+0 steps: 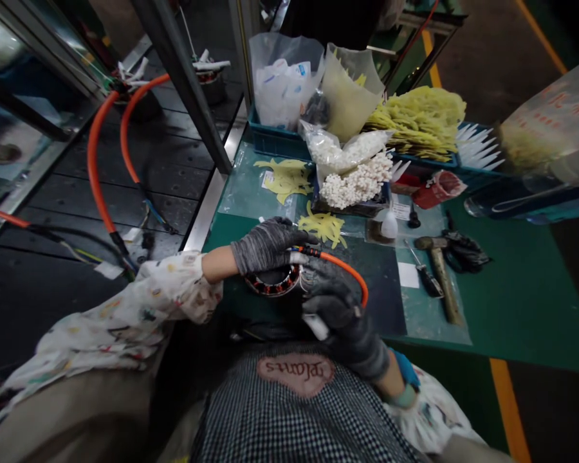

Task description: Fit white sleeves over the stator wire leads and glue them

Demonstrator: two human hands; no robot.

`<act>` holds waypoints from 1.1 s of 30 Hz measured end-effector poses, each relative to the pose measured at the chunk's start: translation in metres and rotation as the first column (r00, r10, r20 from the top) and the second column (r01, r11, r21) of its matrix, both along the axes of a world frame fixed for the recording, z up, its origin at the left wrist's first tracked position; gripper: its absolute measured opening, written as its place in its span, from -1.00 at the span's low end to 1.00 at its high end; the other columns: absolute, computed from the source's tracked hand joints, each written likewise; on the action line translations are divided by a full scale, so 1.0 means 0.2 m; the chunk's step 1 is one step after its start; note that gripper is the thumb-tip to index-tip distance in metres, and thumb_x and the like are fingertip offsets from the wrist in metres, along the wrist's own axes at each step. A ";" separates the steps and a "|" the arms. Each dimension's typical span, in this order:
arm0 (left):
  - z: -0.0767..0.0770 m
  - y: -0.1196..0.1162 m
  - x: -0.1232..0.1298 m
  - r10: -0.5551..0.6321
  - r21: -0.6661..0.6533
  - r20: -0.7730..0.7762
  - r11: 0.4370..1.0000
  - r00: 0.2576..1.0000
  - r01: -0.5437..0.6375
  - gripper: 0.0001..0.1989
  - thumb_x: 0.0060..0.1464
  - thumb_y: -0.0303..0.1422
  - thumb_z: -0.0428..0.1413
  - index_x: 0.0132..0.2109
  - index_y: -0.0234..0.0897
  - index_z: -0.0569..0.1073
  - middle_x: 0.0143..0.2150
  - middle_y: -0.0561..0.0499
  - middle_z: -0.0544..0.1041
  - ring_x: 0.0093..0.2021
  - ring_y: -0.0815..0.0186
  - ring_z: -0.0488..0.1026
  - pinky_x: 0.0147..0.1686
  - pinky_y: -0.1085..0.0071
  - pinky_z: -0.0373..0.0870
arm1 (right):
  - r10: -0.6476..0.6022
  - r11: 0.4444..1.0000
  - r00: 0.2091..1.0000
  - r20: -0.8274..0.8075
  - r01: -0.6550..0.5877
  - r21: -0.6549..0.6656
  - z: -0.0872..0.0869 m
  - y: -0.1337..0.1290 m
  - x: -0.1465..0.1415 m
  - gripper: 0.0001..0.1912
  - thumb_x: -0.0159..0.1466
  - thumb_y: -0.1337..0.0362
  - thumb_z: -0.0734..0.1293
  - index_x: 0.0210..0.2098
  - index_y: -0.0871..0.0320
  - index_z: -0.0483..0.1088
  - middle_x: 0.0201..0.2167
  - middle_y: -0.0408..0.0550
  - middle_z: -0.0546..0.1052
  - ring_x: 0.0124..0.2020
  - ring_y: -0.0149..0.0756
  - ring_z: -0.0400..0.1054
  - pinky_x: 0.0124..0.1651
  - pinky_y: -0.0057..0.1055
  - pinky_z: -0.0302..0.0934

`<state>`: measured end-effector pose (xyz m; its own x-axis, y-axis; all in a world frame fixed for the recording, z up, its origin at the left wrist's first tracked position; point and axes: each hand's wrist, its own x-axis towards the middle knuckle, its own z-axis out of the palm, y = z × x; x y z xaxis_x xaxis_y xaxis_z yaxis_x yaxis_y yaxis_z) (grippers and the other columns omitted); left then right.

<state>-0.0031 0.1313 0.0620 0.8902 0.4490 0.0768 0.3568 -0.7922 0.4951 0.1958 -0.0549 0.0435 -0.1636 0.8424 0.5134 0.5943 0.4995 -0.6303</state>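
Note:
A round motor stator (274, 283) with copper windings lies near the front edge of the green bench (521, 302). My left hand (265, 244), in a grey glove, rests closed on top of it, where an orange cable (347, 270) joins. The cable arcs right and down. My right hand (342, 315), in a dark glove, sits just right of the stator and grips a small white piece (315, 326) beside the cable.
A hammer (441, 276) and a small tool (427, 273) lie right of my hands. Behind stand a tray of white tubes (357, 183), yellow insulation strips (417, 122), plastic bags (284, 83) and a red cup (437, 188). Orange hoses (96, 167) run over a dark platform on the left.

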 end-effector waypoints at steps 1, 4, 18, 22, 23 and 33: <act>0.02 -0.03 -0.02 -0.003 0.076 0.039 0.997 0.999 0.000 -0.52 0.47 0.00 0.10 0.30 -0.18 0.57 0.17 -0.15 0.71 0.17 0.04 0.63 0.38 -0.02 0.36 | -0.018 0.997 0.998 -0.067 0.013 -0.071 0.05 0.00 0.01 -0.89 0.43 0.30 0.44 -0.06 0.00 0.53 -0.11 -0.07 0.65 -0.12 -0.21 0.61 -0.02 -0.24 0.58; 0.09 -0.15 -0.06 0.033 0.212 0.184 0.975 0.982 -0.073 -0.53 0.51 -0.04 0.00 0.30 -0.19 0.55 0.25 -0.17 0.65 0.29 0.03 0.55 0.41 -0.04 0.30 | -0.138 0.981 0.983 -0.124 0.118 -0.156 0.13 -0.01 0.06 -0.92 0.42 0.27 0.47 -0.14 0.00 0.50 -0.27 -0.15 0.67 -0.27 -0.27 0.63 -0.21 -0.35 0.58; -0.15 -0.55 -0.13 0.125 0.339 0.396 0.901 0.910 -0.271 -0.70 0.51 -0.29 0.02 0.20 -0.29 0.54 0.38 -0.26 0.56 0.57 0.14 0.31 0.46 0.07 0.44 | -0.394 0.907 0.778 -0.489 0.415 -0.070 -0.04 0.20 -0.18 -0.85 0.52 0.08 0.37 -0.15 -0.03 0.43 -0.24 -0.12 0.63 -0.23 -0.19 0.60 -0.09 -0.17 0.59; -0.03 -0.45 -0.38 -0.123 0.339 0.298 0.941 0.947 0.016 -0.57 0.56 -0.14 -0.07 0.34 -0.16 0.49 0.30 -0.13 0.64 0.50 0.17 0.41 0.48 0.07 0.39 | -0.289 0.947 0.803 -0.522 0.320 -0.033 -0.09 0.27 -0.25 -0.88 0.58 0.16 0.28 -0.01 -0.07 0.47 -0.17 -0.14 0.65 -0.17 -0.20 0.61 -0.02 -0.17 0.59; 0.01 -0.40 -0.43 -0.110 0.285 0.309 0.958 0.945 0.018 -0.52 0.57 -0.05 -0.14 0.33 -0.08 0.50 0.28 -0.09 0.67 0.44 0.19 0.49 0.45 0.11 0.42 | -0.287 0.949 0.810 -0.511 0.315 -0.034 -0.10 0.28 -0.26 -0.85 0.59 0.15 0.26 0.02 -0.07 0.48 -0.15 -0.14 0.65 -0.14 -0.18 0.61 0.02 -0.15 0.59; -0.13 0.61 -0.11 0.657 -0.016 0.008 0.753 0.753 -0.657 -0.59 0.29 -0.23 0.18 0.18 -0.30 0.65 0.27 -0.19 0.65 0.29 0.02 0.58 0.41 0.09 0.44 | 0.052 0.999 0.928 -0.369 -0.050 0.016 -0.18 0.34 -0.14 -0.79 0.60 0.08 0.25 0.08 -0.07 0.49 -0.13 -0.14 0.71 -0.15 -0.21 0.64 -0.03 -0.25 0.59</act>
